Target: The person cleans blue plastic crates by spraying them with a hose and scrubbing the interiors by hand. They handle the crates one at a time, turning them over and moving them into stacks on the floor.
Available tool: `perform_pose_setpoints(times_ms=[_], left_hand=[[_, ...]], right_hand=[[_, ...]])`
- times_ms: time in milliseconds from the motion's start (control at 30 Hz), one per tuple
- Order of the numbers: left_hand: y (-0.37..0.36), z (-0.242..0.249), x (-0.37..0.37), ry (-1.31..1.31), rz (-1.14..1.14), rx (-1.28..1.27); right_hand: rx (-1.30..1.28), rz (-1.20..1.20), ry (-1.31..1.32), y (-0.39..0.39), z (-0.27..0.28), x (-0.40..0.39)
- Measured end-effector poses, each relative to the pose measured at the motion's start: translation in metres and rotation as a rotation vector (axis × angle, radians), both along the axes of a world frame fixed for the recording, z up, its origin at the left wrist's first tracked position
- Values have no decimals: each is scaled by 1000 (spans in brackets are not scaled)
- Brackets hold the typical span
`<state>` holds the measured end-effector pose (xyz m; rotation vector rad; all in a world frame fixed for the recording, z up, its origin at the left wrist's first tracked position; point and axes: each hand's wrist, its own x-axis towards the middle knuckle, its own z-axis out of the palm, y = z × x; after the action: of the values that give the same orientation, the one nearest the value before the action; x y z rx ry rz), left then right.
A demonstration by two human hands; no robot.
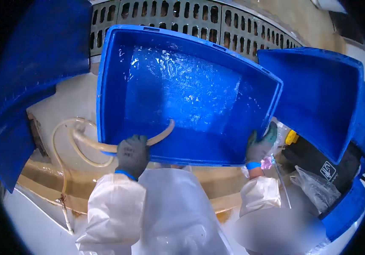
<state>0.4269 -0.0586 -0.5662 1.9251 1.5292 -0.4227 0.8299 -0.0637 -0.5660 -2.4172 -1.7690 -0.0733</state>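
A large blue plastic crate (182, 89) is tilted up in front of me, its wet inside facing me. My left hand (132, 154), in a grey glove, grips a beige hose (87, 142) at the crate's near rim; the hose end reaches into the crate. My right hand (260, 146), in a grey and green glove, holds the crate's right near corner. Both arms wear white sleeves, and a clear plastic apron covers my front.
Another blue crate (318, 93) stands tilted at the right, and a blue crate wall (29, 76) fills the left. A grey slotted panel (199, 17) runs along the back. The hose loops over a wet, pale floor (72, 102). A dark bin with plastic bags (318, 170) sits at the lower right.
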Motion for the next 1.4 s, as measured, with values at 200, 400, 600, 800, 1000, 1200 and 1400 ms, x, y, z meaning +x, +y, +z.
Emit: perform_pose_setpoints(times_ms=[200, 400, 600, 800, 1000, 1200, 1400], left_hand=[[2, 64, 37, -210, 26, -139], [-34, 112, 36, -337, 164, -65], [-44, 164, 70, -396, 209, -123], [-43, 205, 84, -344, 193, -90], [-34, 267, 2, -189, 409, 80], [-51, 314, -54, -181, 768, 290], [-89, 337, -109, -242, 1014, 451]], right_hand=[[-376, -678, 1230, -56, -47, 98], [-434, -681, 1409, -46, -31, 78], [-403, -324, 1394, -49, 73, 21], [-356, -279, 1175, -4, 163, -32], [-143, -47, 874, 93, 242, -46], [-142, 169, 522, 138, 301, -103], [-82, 492, 294, 135, 319, -156]])
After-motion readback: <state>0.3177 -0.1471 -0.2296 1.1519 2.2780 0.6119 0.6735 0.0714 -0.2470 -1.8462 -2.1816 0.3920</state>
